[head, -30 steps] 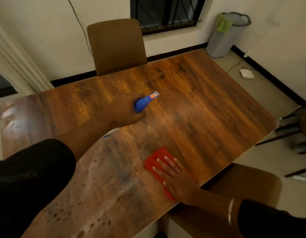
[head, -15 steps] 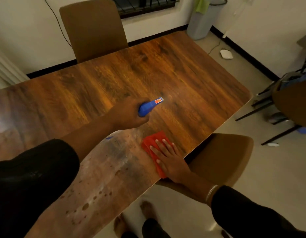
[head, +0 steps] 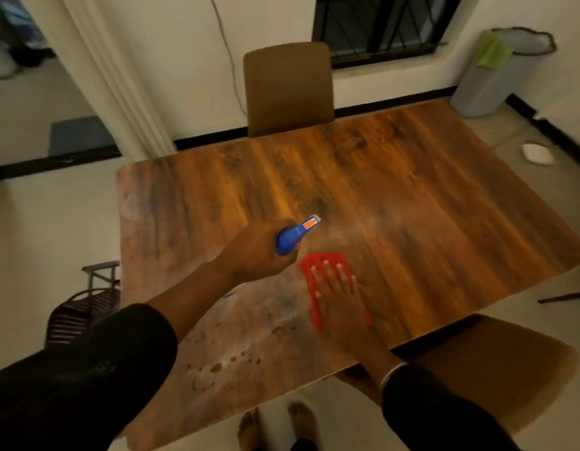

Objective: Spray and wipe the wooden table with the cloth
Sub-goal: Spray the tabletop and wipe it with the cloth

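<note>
A blue spray bottle with an orange label sits in my left hand, nozzle pointing right over the wooden table. A faint mist hangs just right of the nozzle. My right hand lies flat, fingers spread, pressing a red cloth on the table near its front edge. The near-left part of the tabletop looks pale and wet, with droplets and smears.
A brown chair stands at the table's far side, another brown chair at the near right. A dark metal chair is at the left. A grey bin stands in the far right corner. My bare feet show below the table edge.
The view has swung left and up. The cloth under my right hand has slid a little farther onto the table, closer to the bottle. My left hand still holds the bottle.
</note>
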